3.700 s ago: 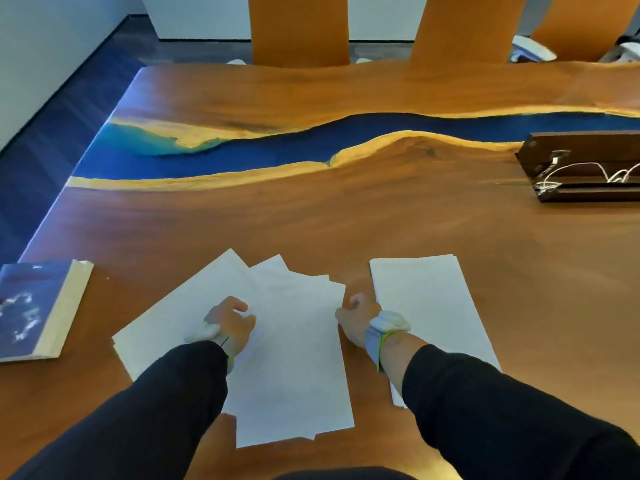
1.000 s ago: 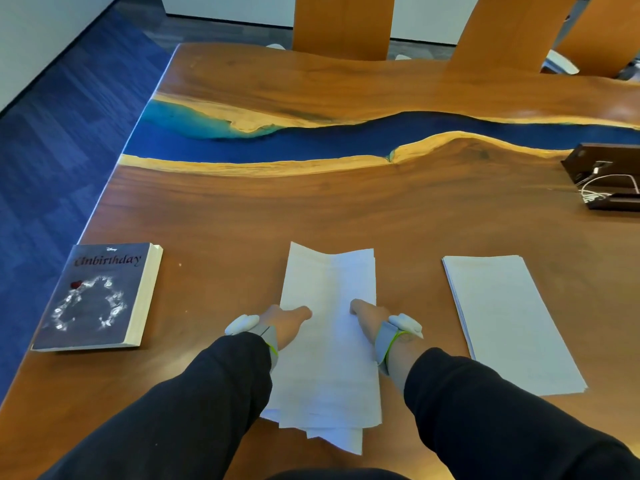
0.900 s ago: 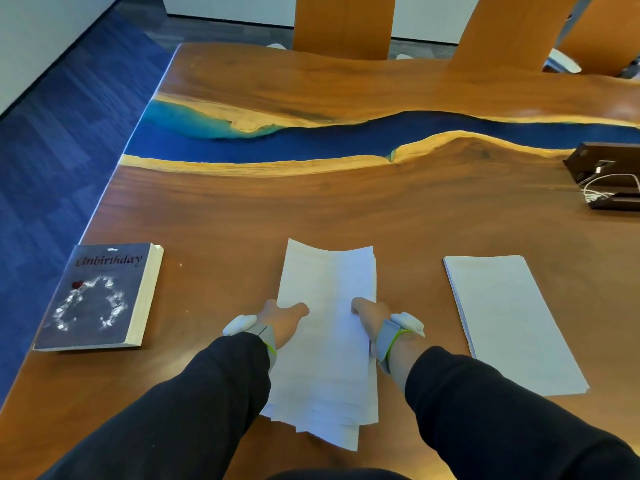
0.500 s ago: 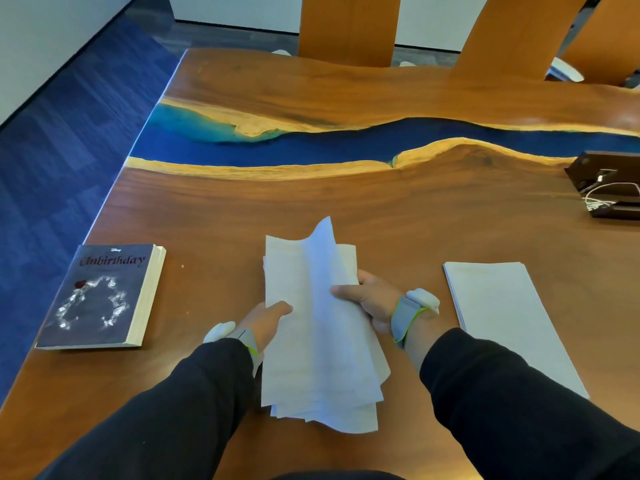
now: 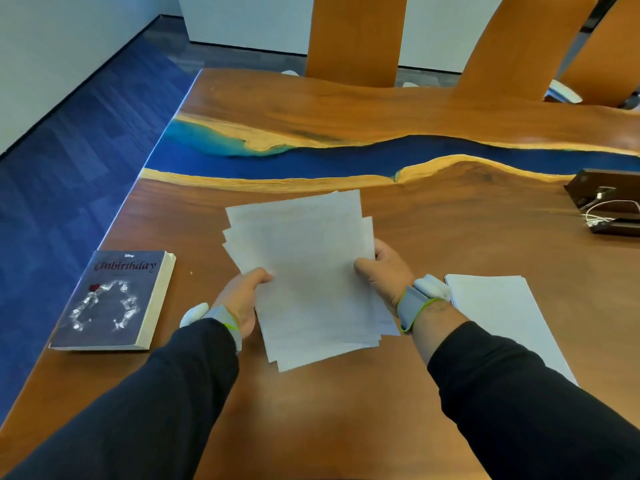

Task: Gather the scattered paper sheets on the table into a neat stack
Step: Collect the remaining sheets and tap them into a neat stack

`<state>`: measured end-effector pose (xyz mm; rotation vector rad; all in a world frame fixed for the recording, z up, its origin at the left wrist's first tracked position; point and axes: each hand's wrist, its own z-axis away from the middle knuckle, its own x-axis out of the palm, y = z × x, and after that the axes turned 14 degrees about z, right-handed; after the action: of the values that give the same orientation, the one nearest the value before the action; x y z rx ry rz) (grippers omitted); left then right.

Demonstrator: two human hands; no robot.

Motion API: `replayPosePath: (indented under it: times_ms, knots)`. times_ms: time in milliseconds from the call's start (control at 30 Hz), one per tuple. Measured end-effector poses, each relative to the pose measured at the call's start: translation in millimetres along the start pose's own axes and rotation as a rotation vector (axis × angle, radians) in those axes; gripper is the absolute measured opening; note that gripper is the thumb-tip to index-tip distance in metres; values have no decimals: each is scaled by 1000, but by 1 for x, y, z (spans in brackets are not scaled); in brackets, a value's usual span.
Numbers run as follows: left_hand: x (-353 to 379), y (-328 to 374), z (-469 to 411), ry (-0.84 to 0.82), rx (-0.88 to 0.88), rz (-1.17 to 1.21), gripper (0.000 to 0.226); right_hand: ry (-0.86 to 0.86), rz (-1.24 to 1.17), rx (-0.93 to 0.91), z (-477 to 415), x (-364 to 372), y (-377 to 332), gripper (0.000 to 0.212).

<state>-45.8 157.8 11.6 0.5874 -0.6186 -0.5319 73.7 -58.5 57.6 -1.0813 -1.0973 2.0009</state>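
A bundle of several white paper sheets (image 5: 308, 275) is held up off the wooden table (image 5: 450, 220), tilted toward me, its edges uneven and fanned at the top left and bottom right. My left hand (image 5: 242, 299) grips the bundle's left edge, thumb on top. My right hand (image 5: 384, 271) grips the right edge the same way. A second, squared pile of white sheets (image 5: 498, 313) lies flat on the table to the right, partly hidden by my right sleeve.
A dark paperback book (image 5: 114, 299) lies near the table's left edge. A dark wooden box with white cables (image 5: 609, 202) sits at the far right. Wooden chair backs (image 5: 356, 36) stand beyond the far edge. Blue floor (image 5: 62, 168) lies left.
The loose sheets were pushed together on the table, then both hands took them by the sides and lifted them; the bundle now stands tilted above the table.
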Motion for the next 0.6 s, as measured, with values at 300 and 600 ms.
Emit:
replayPosePath:
  times_ms: [300, 600]
  knots:
    - [45, 30, 33, 80, 518, -54, 11, 359, -25, -263, 22, 10, -35, 38]
    - [26, 1, 43, 138, 591, -140, 26, 289, 40, -130, 26, 27, -8, 26]
